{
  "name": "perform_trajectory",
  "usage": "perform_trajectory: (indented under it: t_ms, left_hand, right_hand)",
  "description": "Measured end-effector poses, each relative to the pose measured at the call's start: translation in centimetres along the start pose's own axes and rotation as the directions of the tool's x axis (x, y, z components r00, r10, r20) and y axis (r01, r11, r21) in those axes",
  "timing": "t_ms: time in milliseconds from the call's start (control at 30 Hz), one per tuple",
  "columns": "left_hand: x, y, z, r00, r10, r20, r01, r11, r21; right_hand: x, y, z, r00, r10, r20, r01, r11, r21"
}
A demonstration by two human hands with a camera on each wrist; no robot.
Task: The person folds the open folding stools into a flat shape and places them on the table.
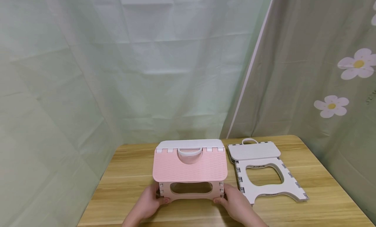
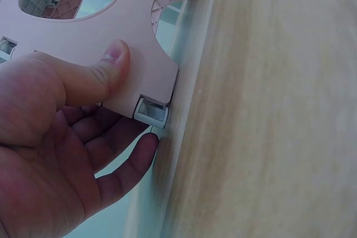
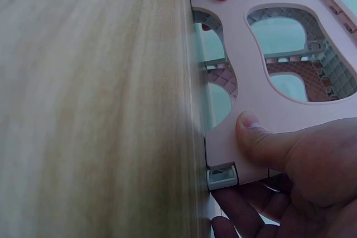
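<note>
A pink and white folding stool [image 1: 189, 168] stands opened out on the wooden table. Its seat has a pink half at the front, a white half behind and a small white handle at the joint. At its lower left corner my left hand [image 1: 149, 202] grips the near pink leg panel [image 2: 142, 62], thumb on the outer face and fingers behind the edge. The lower right corner is held the same way by my right hand [image 1: 236, 204], whose thumb presses the panel in the right wrist view. Part of the fingers is hidden behind the panel.
To the right, a white folding stool [image 1: 264, 174] lies folded flat, close to my right hand. The wooden table [image 1: 123, 174] has its back edge near a pale green curtain [image 1: 176, 90]. A grey-green curtain with white flowers [image 1: 332, 106] hangs at the right.
</note>
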State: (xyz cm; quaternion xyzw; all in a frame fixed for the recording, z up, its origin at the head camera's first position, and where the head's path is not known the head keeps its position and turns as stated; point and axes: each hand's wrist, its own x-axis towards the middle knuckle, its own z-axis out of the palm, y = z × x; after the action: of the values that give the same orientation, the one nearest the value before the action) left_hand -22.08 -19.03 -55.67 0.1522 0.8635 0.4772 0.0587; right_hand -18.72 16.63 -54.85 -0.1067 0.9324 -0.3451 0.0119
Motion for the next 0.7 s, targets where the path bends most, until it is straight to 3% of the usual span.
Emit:
perform_trajectory:
  t_ms: [700]
  left_hand:
    - [0.05, -0.09, 0.09, 1.000, -0.002, 0.013, 0.002, 1.000, -0.012]
  right_hand:
    - [0.11, 0.20, 0.10, 1.000, 0.009, 0.009, -0.009, 1.000, 0.005]
